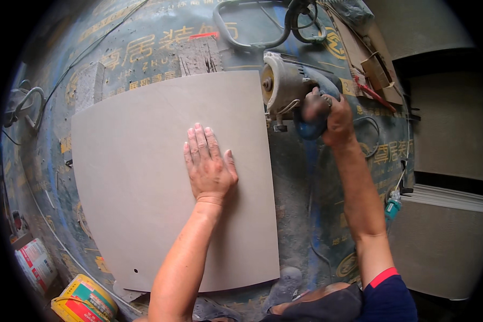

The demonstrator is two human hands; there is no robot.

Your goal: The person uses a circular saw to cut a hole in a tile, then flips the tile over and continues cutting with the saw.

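Tile (139, 182) under flattened L hand (206, 169); R hand (336, 115) gripping elec. saw (287, 83) nr tile edge.

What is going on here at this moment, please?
A person's left grip rests flat, fingers extended, on a large pale tile. The right grip holds a power saw beside the tile's far right corner; whether the blade is spinning cannot be told. Two grey blocks show beyond the far edge.

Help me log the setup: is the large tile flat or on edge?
Lying flat: the tile shows its broad face upward, left hand palm-down on it.
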